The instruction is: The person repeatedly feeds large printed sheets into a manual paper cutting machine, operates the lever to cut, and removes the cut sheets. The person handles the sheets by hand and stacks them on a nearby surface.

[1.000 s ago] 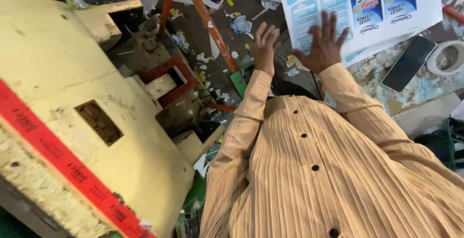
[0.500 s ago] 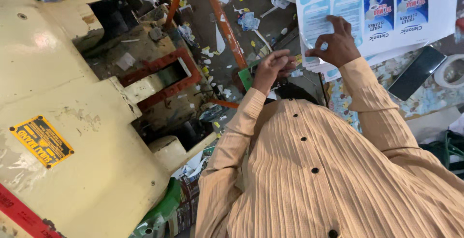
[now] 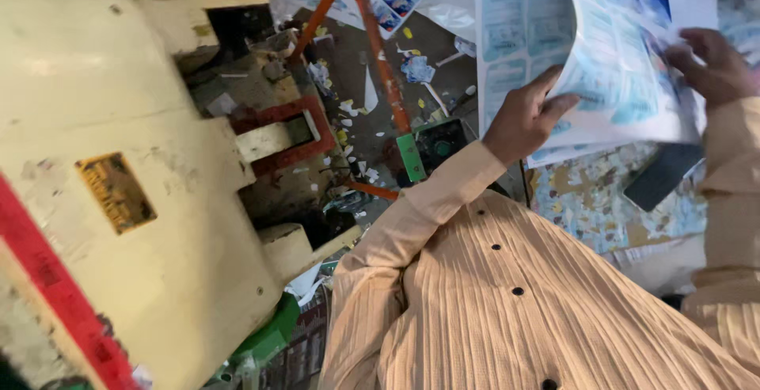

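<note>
Left hand (image 3: 526, 117) and right hand (image 3: 712, 65) are lifting a printed label sheet (image 3: 609, 57).
Both are pinching opposite edges, holding it bowed above the stack of sheets (image 3: 507, 34) beside the cream press machine (image 3: 103, 168).

Soft, even light; slight glare washes the cream machine (image 3: 103, 121) at upper left. Motion blur smears the sheets (image 3: 602, 65) at upper right.
</note>
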